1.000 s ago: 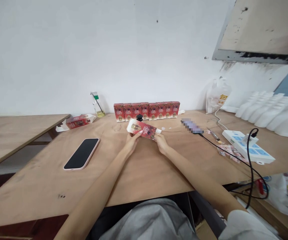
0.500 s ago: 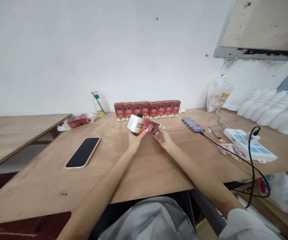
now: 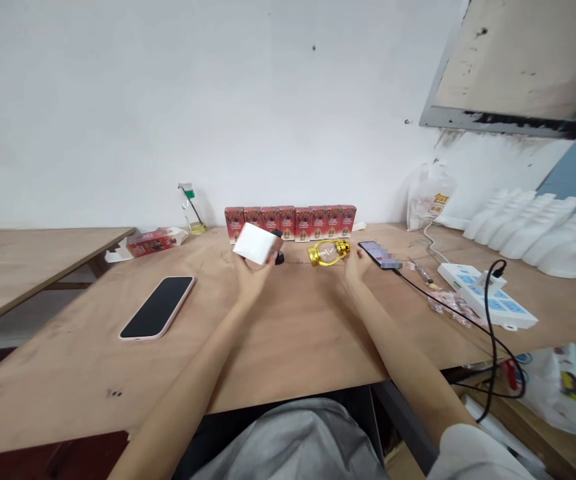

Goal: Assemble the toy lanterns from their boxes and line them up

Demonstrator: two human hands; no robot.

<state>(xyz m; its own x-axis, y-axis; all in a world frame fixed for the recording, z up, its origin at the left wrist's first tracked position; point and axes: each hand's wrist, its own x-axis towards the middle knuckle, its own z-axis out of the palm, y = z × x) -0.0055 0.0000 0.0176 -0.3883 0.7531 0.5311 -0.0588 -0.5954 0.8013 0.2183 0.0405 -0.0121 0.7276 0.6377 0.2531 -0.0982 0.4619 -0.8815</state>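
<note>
Head camera view, looking down at a plywood table: you are holding a small carton in your left hand, raised just above the table near the far edge. Your fingers are curled around its lower end, and its white open end is tilting toward you. Your right hand is holding a small gold-capped bottle sideways, fingertips pinching its right end, with the bottle well clear of the carton and level with it. By the look of it, you are boxing the bottle: carton opened, bottle not yet inside. The next move is calling for lining the bottle's end up with the carton's opening and sliding it in squarely.

Behind your hands, a row of red boxes is standing along the far edge against the wall. A black cap is sitting just behind the carton. A dark phone is lying toward the left edge, and a white power strip with black cables is lying toward the right edge.
</note>
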